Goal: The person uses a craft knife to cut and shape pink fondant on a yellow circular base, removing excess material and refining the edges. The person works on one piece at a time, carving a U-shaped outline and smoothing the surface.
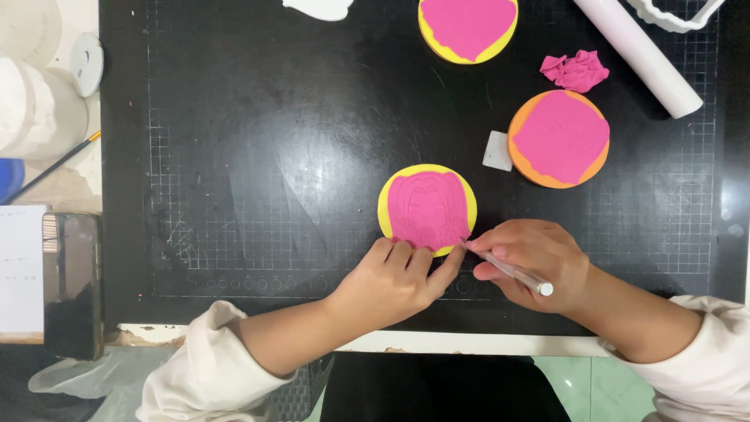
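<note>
White sleeves frame the bottom edge as two bare hands work a yellow disc (385, 209) topped with embossed pink clay (427, 209), which sits just below the middle of a black gridded cutting mat (234, 156). Left hand (388, 283) steadies the disc's near rim, fingers (402, 254) together and pressed against it. Right hand (539, 262) has its fingers clamped on a slim clear tool (512, 270), tip touching the pink layer's lower right edge. Clean trimming here likely calls for a firm brace and a shallow, slow stroke along the rim. Beyond lie an orange disc (558, 139) with pink clay, a pink scrap (576, 70), another yellow disc (467, 30) and a white roller (641, 51).
</note>
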